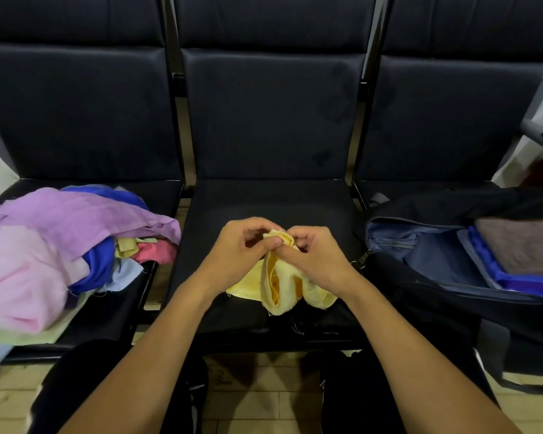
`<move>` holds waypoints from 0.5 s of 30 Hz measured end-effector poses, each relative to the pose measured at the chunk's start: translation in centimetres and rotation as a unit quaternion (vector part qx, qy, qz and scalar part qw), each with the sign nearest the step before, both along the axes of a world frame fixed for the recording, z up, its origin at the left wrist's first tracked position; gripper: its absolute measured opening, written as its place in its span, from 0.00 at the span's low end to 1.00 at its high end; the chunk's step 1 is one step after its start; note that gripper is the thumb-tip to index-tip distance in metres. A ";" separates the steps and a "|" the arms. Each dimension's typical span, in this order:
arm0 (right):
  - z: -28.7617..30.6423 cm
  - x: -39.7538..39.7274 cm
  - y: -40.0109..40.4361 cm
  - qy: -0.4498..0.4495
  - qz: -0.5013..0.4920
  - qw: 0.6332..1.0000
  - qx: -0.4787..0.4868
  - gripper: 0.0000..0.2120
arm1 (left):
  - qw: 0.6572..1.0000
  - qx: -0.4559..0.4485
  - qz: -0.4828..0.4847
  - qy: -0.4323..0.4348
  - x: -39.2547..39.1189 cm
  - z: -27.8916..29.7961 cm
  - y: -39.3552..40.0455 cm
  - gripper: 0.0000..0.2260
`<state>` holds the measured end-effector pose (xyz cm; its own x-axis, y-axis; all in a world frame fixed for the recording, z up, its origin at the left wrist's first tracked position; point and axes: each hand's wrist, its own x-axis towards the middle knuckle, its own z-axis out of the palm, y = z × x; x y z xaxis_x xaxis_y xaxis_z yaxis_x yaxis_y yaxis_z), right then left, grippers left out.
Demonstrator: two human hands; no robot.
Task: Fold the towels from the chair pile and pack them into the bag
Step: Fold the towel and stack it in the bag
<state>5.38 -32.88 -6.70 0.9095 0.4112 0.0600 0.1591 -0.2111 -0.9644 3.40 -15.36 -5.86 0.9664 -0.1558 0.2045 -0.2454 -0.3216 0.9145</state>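
A yellow towel (279,286) hangs bunched over the middle chair seat (264,202). My left hand (239,249) and my right hand (314,255) both pinch its upper edge, close together. A loose pile of towels (60,245) in purple, pink, blue, red and pale green lies on the left chair. On the right chair lies a dark bag (420,277), unzipped and open, with a folded brown towel (521,249) over blue and purple folded cloth inside.
Three black padded chairs stand joined in a row with metal frames between them. My dark-trousered legs and shoes are below the seat edge on a pale tiled floor (264,402). A chair armrest (539,133) juts out at far right.
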 end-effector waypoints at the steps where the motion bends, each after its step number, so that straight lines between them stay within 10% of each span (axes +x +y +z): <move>1: -0.1 0.0 -0.1 -0.003 0.007 1.000 -0.010 0.05 | 1.000 0.012 0.002 0.001 0.1 0.0 0.0 0.07; 10: -0.1 1.9 -4.4 -0.058 -0.090 0.991 -0.086 0.10 | 0.978 -0.001 0.208 -0.035 0.8 -0.1 3.6 0.06; 15: -1.1 2.4 -9.4 -0.117 -0.125 0.945 -0.279 0.09 | 0.941 0.063 0.322 -0.080 0.7 -0.7 7.3 0.05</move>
